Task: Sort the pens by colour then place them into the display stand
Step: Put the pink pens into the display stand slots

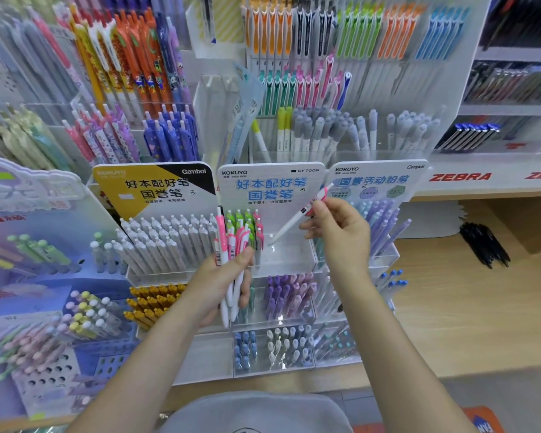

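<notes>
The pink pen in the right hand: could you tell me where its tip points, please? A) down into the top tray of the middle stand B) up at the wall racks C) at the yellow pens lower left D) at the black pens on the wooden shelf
A: the right hand pinches the pink pen with its tip slanting down-left into the middle stand's top tray.

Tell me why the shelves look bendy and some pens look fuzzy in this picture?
Head view: the wide lens bows the shelf edge and tilts the racks outward. Head view: the centre is sharpest, so the pink pen in the right hand and the bunch of pens in the left hand look clear, while the edge racks blur. Light is even and soft.
</notes>
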{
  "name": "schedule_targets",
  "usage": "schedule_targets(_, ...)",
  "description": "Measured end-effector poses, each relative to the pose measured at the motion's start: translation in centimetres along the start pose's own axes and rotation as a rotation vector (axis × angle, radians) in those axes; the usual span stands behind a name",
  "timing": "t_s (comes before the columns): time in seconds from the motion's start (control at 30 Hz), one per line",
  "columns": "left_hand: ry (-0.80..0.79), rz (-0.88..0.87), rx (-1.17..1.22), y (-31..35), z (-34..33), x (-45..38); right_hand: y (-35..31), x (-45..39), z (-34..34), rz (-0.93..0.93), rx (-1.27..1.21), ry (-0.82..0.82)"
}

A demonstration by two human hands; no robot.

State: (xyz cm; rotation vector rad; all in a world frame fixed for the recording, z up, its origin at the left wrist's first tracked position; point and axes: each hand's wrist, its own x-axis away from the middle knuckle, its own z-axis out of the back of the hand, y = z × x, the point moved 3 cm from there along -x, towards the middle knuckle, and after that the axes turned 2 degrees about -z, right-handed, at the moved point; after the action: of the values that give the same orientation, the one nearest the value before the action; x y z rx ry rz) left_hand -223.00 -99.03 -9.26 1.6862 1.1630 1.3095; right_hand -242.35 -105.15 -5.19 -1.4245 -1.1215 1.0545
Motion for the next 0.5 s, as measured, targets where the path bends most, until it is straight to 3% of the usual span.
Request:
schedule_targets(0.2,-0.010,-0.057,-0.046,0.2,0.6,-0.1,2.7,-1.2,-1.9,0.198,0.394,-0.076)
schedule_targets(0.5,0.005,-0.027,0.055,0.4,0.8,0.1,4.5,-1.9,-3.2,0.223,0.523,-0.187)
